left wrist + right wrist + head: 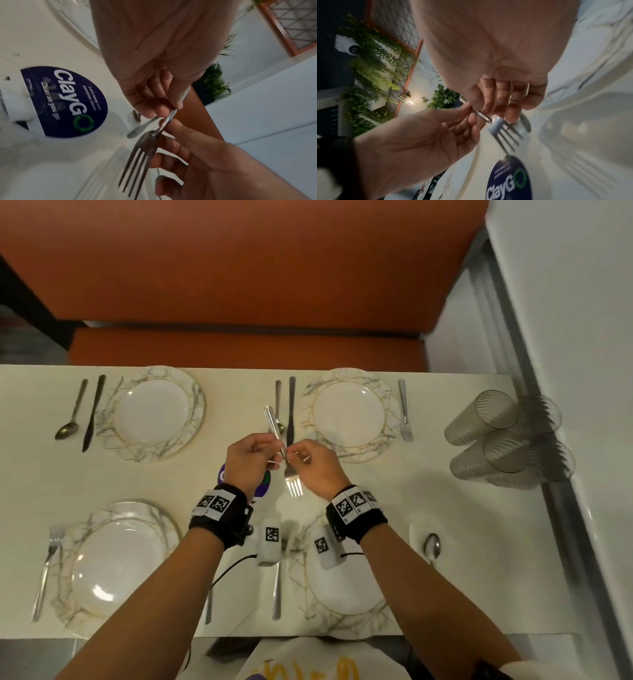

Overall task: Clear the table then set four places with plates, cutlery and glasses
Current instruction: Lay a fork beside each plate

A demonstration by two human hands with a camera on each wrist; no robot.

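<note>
A silver fork [286, 458] hangs tilted above the middle of the white table [445, 508], handle pointing away, tines toward me. My left hand [274, 455] pinches its neck between thumb and fingers [176, 105]. My right hand [295, 453] pinches the same stretch from the other side, fingers [488, 108] curled on it. Four white plates on marbled chargers are laid out: far left [150, 414], far right [349, 414], near left [116, 559], near right [342, 590]. Several grey glasses [503, 436] lie on their sides at the right end.
Spoon [70, 419] and knife [92, 412] lie left of the far-left plate. Another knife [291, 409] and fork [404, 412] flank the far-right plate. A fork [48, 570], knife [276, 587] and spoon [432, 546] lie along the near row. A purple sticker [65, 102] marks the table centre. An orange bench [239, 268] stands beyond.
</note>
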